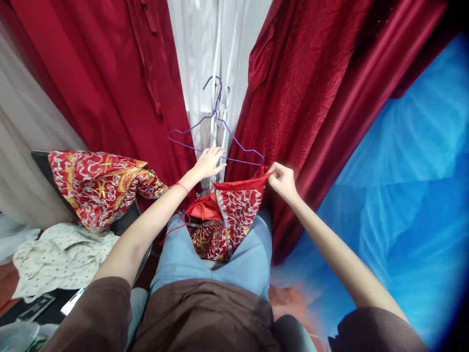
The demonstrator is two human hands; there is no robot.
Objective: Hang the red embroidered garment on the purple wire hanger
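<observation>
A purple wire hanger point(240, 160) stands upright against white cloth in front of me; what holds it up is unclear. My left hand point(209, 163) is at its bottom bar, palm down with fingers stretched out, gripping nothing that I can see. My right hand point(283, 179) pinches the corner of a red waistband, just below the hanger's right end. The waistband belongs to a red patterned wrap skirt point(242, 208) with silver and gold motifs and thin red ties. Its lower part droops in folds between my knees, and its left side hangs loose.
At left, a red and gold patterned garment point(106, 186) lies over a dark chair back. A dotted white cloth point(66, 256) lies below it. Dark red drapes point(146, 88) hang on both sides, with blue tulle point(395, 220) spread at right.
</observation>
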